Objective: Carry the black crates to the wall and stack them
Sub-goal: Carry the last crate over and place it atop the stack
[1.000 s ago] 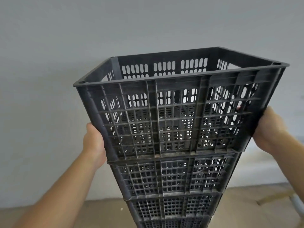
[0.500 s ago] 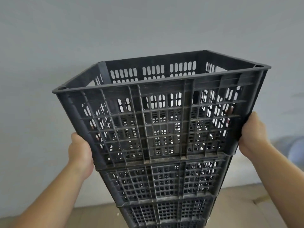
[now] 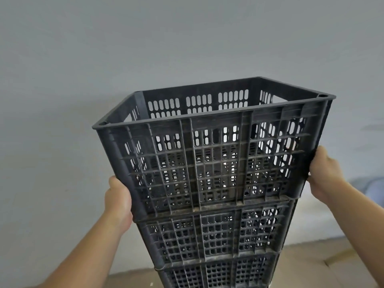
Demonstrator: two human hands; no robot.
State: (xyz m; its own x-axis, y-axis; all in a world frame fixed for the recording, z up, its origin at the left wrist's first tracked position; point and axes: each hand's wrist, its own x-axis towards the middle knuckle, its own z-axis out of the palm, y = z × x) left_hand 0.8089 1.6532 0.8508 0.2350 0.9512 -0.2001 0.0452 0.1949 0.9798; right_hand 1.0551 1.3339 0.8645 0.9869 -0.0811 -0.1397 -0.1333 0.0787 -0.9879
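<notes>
Black plastic lattice is what both grips are clamped on. The left grip point(image 3: 118, 201) holds the left side wall of the top crate point(image 3: 212, 163), low down near its bottom corner. The thumb lies up the near corner edge and the other fingers are out of sight round the side. The right grip point(image 3: 324, 173) grasps the right side wall a bit higher up, thumb along the corner too, fingers hidden behind the plastic. So that's one grip per side, with bare forearms coming up from the bottom corners of the shot.

The top crate is open side up, and its rim slopes a little, higher on the right. Its base meets the rim of the second crate point(image 3: 212, 235) right underneath. I honestly can't tell if it's fully seated or just touching. Below that is a third crate point(image 3: 218, 273), cut off by the bottom edge of the view. All three line up in one column.

The stack stands close in front of a plain pale grey wall point(image 3: 83, 59), on a beige floor point(image 3: 311, 267). Far right, low against the wall, there's a blurry bluish thing point(image 3: 374, 188), too fuzzy to say what it is.
</notes>
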